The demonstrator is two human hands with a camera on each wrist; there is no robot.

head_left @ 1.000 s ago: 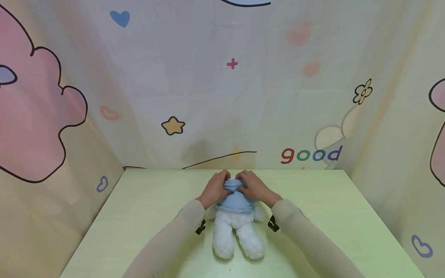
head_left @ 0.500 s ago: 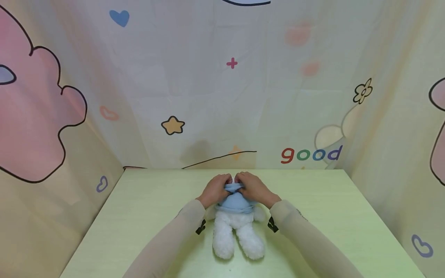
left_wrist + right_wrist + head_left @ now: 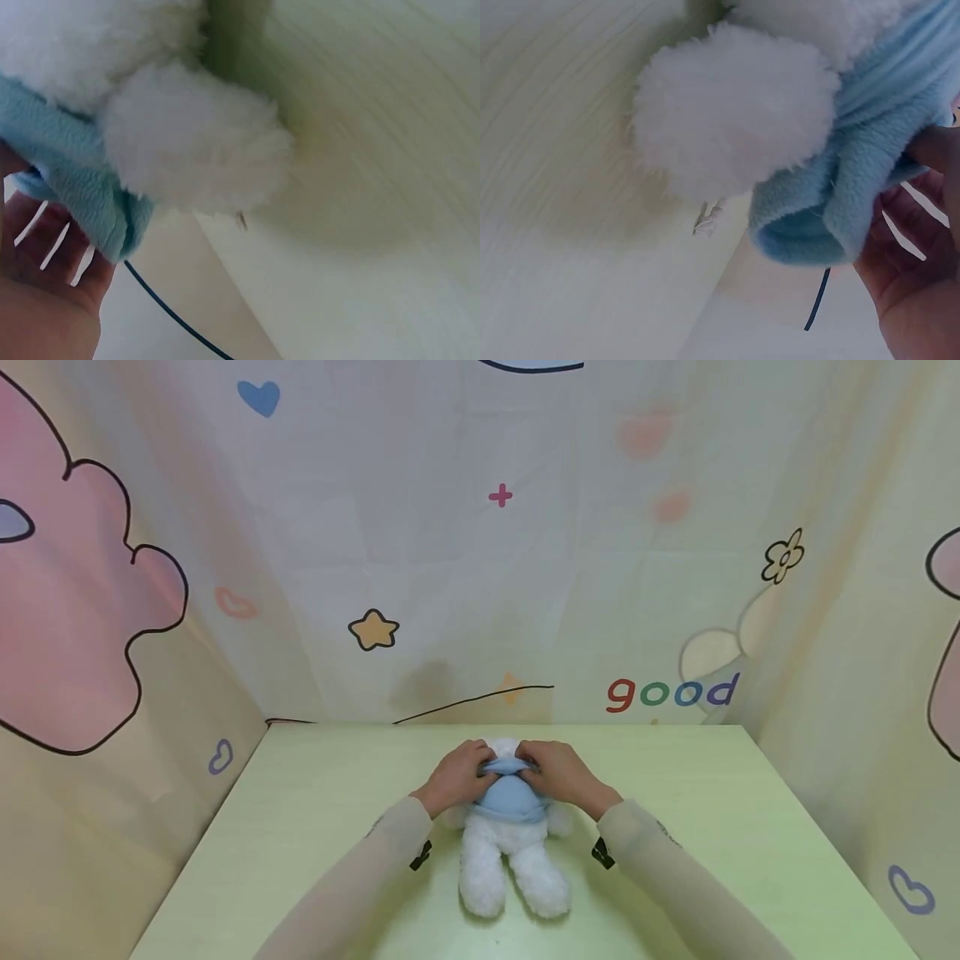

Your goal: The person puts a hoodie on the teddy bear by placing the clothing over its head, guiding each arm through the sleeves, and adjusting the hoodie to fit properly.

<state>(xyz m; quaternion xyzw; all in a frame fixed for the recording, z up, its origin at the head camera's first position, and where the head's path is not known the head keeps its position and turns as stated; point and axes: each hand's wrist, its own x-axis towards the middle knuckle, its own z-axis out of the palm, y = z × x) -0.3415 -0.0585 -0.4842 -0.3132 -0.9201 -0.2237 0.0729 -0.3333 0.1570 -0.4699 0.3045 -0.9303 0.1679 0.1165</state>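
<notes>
A fluffy white plush toy (image 3: 482, 868) lies on the table, legs toward me, in a light blue fleece garment (image 3: 512, 800). At the garment's upper edge, my left hand (image 3: 455, 777) pinches the left side. Opposite it, my right hand (image 3: 566, 774) pinches the right side. Between the hands a white part of the toy's head shows; the rest is covered. In the left wrist view the thumb and fingers hold the blue fleece (image 3: 82, 176) beside a white plush arm (image 3: 195, 142). An open, hanging sleeve (image 3: 802, 225) shows in the right wrist view.
The pale yellow-green table (image 3: 337, 827) extends to both sides of the toy. A printed curtain (image 3: 450, 552) stands behind its far edge, with side curtains left and right. A dark strap piece (image 3: 602, 853) hangs under the right forearm.
Both hands have drawn apart and slightly toward me, pulling the garment's upper edge wider and lower. White plush of the head has come into view between them.
</notes>
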